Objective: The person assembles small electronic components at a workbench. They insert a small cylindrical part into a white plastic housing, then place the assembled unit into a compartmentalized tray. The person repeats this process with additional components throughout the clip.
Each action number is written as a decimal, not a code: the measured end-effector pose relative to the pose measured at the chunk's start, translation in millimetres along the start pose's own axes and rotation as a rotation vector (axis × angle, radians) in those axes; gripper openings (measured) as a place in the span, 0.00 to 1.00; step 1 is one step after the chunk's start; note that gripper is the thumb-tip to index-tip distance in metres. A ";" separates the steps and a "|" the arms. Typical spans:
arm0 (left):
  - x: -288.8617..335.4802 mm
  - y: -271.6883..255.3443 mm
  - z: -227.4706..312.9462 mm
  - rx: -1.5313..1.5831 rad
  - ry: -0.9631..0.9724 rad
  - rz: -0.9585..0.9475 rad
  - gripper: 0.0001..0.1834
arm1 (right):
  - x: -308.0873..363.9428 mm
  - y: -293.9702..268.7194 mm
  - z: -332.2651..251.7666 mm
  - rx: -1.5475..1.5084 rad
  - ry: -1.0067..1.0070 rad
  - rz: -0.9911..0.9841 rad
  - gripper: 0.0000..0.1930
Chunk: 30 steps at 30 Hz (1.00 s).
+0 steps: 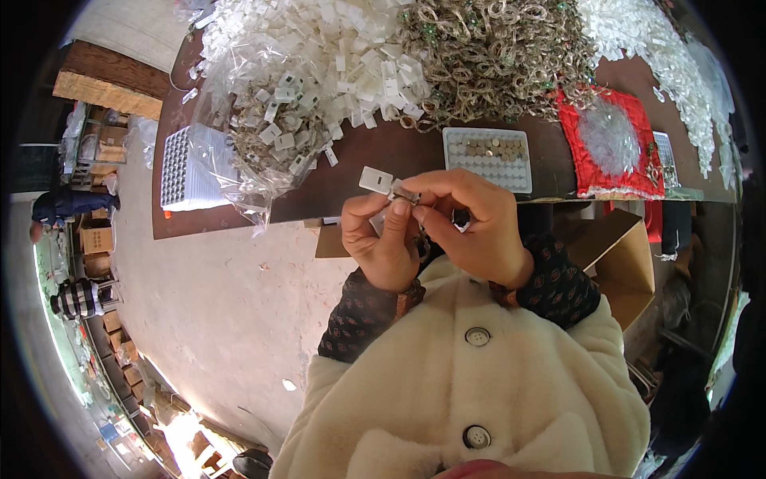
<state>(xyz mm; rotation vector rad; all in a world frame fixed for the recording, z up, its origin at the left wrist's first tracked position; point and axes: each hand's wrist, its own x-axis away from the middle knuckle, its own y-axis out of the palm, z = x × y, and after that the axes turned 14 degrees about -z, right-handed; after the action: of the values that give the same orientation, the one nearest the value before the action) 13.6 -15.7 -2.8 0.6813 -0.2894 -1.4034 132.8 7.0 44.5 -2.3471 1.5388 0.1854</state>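
Note:
Just in front of my body, above the table's near edge, my two hands meet at their fingertips. A small flat white plastic case [376,180] with a dark slot sticks up from the fingers of my left hand [383,247], which is closed on it. My right hand [477,225] pinches at the case's lower end, where a bit of thin wire [408,196] shows. Part of a wire coil [422,242] hangs below, between the hands. What exactly lies between the fingertips is partly hidden.
On the brown table [369,152] lie a heap of white cases [351,56], a heap of wire coils [499,56] and a plastic bag of finished-looking pieces [279,120]. Nearby are a tray of coin cells [488,164], stacked trays [191,172] and red cloth [570,132]. A cardboard box [626,267] stands right.

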 end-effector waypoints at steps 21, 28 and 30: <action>4.4 -11.0 -5.4 0.178 -0.192 -0.159 0.07 | 13.5 -7.8 13.3 0.186 -0.027 -0.063 0.15; 10.3 -16.9 -19.0 0.100 -0.435 -0.148 0.08 | 32.2 -62.4 40.5 0.497 0.127 0.172 0.09; 8.6 -16.2 -22.3 0.096 -0.449 -0.154 0.08 | 27.0 -69.3 59.3 0.618 0.077 0.174 0.09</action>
<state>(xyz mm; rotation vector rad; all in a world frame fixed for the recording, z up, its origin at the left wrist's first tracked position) 14.7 -18.3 -31.4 0.4666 -0.6720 -1.6936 211.0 28.9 -5.0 -1.7554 1.5533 -0.3044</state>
